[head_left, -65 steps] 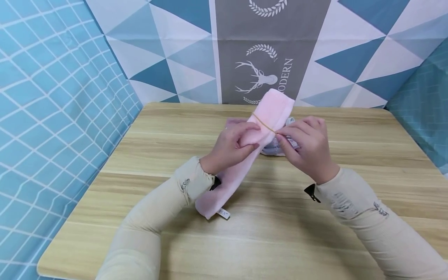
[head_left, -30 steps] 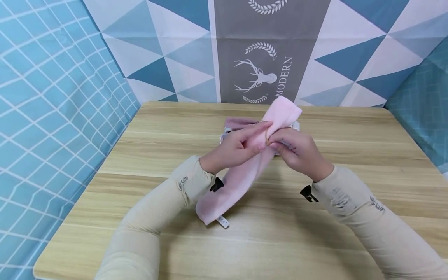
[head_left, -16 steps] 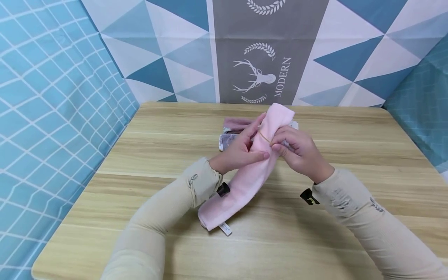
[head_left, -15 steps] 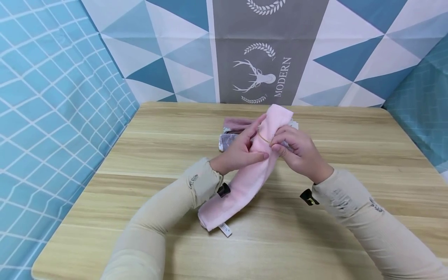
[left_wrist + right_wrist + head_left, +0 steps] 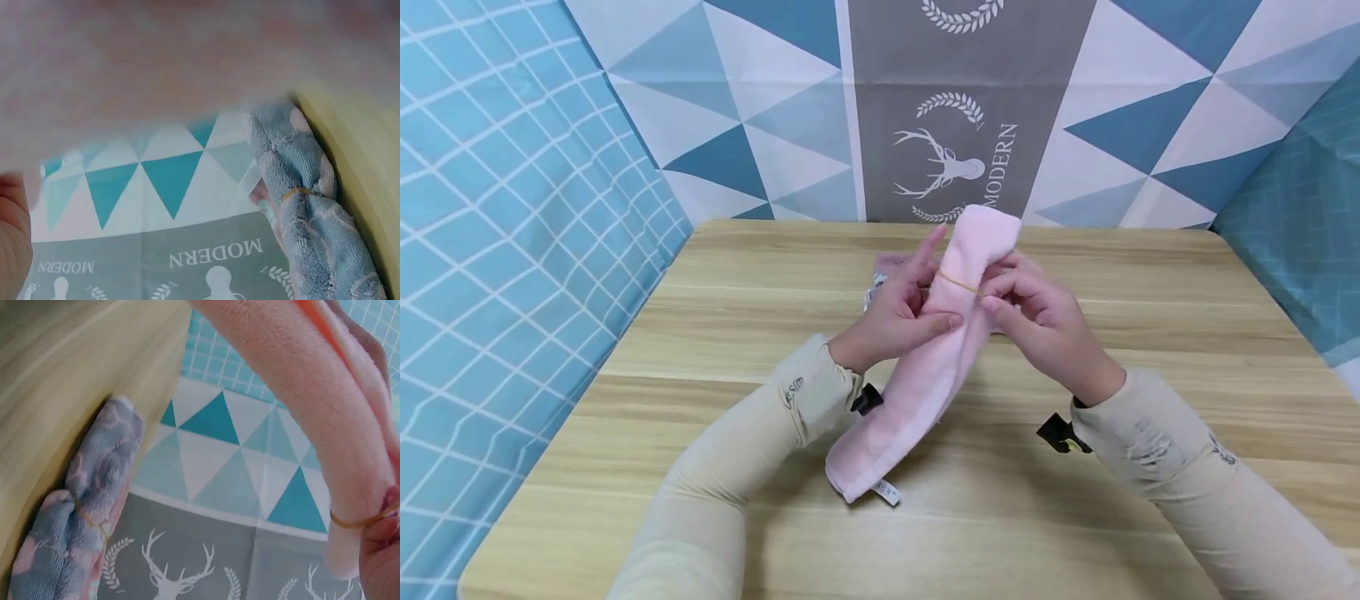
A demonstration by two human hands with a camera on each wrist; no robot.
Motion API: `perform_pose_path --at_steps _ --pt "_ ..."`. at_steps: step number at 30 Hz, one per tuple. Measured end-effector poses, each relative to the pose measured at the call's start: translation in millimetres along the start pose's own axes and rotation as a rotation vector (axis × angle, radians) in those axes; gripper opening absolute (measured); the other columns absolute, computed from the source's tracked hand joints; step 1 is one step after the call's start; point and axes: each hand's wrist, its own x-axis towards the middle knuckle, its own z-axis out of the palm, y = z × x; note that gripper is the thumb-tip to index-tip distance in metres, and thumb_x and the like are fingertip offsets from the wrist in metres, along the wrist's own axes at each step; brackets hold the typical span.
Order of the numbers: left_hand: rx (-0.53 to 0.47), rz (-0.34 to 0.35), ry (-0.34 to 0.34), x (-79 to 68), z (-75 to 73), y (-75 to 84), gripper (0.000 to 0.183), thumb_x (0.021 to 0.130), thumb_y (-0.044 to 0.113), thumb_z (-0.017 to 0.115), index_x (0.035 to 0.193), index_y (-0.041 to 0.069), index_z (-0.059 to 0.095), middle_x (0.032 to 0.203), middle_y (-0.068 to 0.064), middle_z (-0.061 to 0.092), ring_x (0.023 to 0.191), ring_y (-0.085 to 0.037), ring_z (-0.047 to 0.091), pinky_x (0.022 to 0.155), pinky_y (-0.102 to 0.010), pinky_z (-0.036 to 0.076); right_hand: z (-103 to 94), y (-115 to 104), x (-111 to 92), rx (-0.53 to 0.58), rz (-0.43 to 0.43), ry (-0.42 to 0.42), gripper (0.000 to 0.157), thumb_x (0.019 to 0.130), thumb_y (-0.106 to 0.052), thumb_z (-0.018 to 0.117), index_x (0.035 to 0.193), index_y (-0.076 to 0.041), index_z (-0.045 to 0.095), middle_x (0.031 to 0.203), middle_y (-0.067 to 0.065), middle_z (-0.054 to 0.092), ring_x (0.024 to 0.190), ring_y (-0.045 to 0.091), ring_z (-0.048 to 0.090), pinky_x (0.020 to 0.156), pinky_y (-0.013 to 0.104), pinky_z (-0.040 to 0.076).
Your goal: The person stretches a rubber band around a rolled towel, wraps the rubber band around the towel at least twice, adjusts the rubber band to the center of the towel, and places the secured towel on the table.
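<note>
My left hand (image 5: 891,323) holds a long rolled pink towel (image 5: 917,383) at its middle, thumb in front and one finger pointing up along its left side. A thin yellow-brown rubber band (image 5: 958,283) crosses the towel's upper part. My right hand (image 5: 1051,327) pinches the band at the towel's right edge. In the right wrist view the towel (image 5: 300,381) hangs in a curve, with the band (image 5: 353,523) around it near its end. The towel's lower end, with a white label (image 5: 887,492), is near the tabletop. My left hand blurs the left wrist view's upper part.
Behind the pink towel, a grey-blue patterned towel (image 5: 103,450) lies rolled on the wooden table (image 5: 700,333), with its own rubber band (image 5: 90,520). The head view mostly hides it. A patterned cloth (image 5: 805,108) stands behind the table, and blue checked cloth (image 5: 512,250) at left.
The right hand keeps hold of the band while both hands shift about. Since half a second ago, the towel's top has moved up and slightly left, and the band shows more fully across its front.
</note>
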Motion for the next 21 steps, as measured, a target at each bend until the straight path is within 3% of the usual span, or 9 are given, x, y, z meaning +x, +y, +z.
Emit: perform_pose_path --at_steps 4,8,12,15,18,21 --pt "0.05 0.091 -0.031 -1.7 -1.0 0.8 0.077 0.079 -0.02 0.058 0.141 -0.016 0.011 0.106 -0.031 0.053 0.074 -0.012 0.057 0.065 -0.022 0.051 2.7 -2.9 1.2 0.068 0.021 0.024 0.023 0.092 -0.022 0.064 0.086 0.001 0.066 0.098 0.002 0.057 0.089 0.013 0.051 0.068 0.015 0.045" --pt "0.068 0.159 -0.028 -2.9 -0.3 1.7 0.068 0.079 -0.02 0.057 0.134 -0.021 0.018 0.098 -0.028 0.053 0.064 -0.01 0.052 0.059 -0.02 0.048 0.3 -3.6 -1.8 0.118 0.064 0.06 0.014 0.087 -0.032 0.067 0.088 -0.019 0.068 0.083 -0.006 0.061 0.071 0.006 0.052 0.063 0.014 0.044" --pt "0.042 0.118 -0.066 -5.5 1.1 6.6 0.067 0.082 -0.018 0.056 0.138 -0.018 0.019 0.095 -0.024 0.053 0.062 -0.011 0.05 0.058 -0.02 0.047 0.6 -4.3 -0.2 0.104 0.076 0.071 0.015 0.084 -0.034 0.068 0.086 -0.02 0.068 0.081 -0.008 0.062 0.07 0.005 0.052 0.063 0.014 0.044" --pt "-0.001 0.058 -0.104 -7.2 2.5 9.3 0.076 0.083 -0.02 0.054 0.144 -0.013 0.009 0.111 -0.029 0.051 0.084 -0.018 0.057 0.073 -0.024 0.05 1.1 -5.7 3.2 0.121 0.078 0.11 0.017 0.083 -0.034 0.069 0.086 -0.017 0.069 0.083 -0.007 0.063 0.073 0.005 0.053 0.065 0.014 0.045" --pt "0.006 0.002 -0.125 -8.1 4.7 9.7 0.086 0.082 -0.019 0.057 0.147 -0.008 0.003 0.135 -0.03 0.039 0.103 -0.022 0.054 0.086 -0.027 0.048 0.1 -4.9 6.0 0.179 0.076 0.129 0.018 0.084 -0.03 0.069 0.087 -0.013 0.067 0.081 -0.005 0.06 0.069 0.006 0.05 0.062 0.014 0.043" --pt "0.094 -0.021 -0.122 -9.2 5.8 8.4 0.085 0.08 -0.013 0.063 0.148 -0.008 0.012 0.145 -0.026 0.033 0.11 -0.019 0.05 0.093 -0.026 0.045 -2.1 -2.1 6.9 0.212 0.094 0.114 0.017 0.086 -0.028 0.068 0.088 -0.012 0.065 0.077 -0.004 0.055 0.063 0.007 0.043 0.056 0.016 0.038"
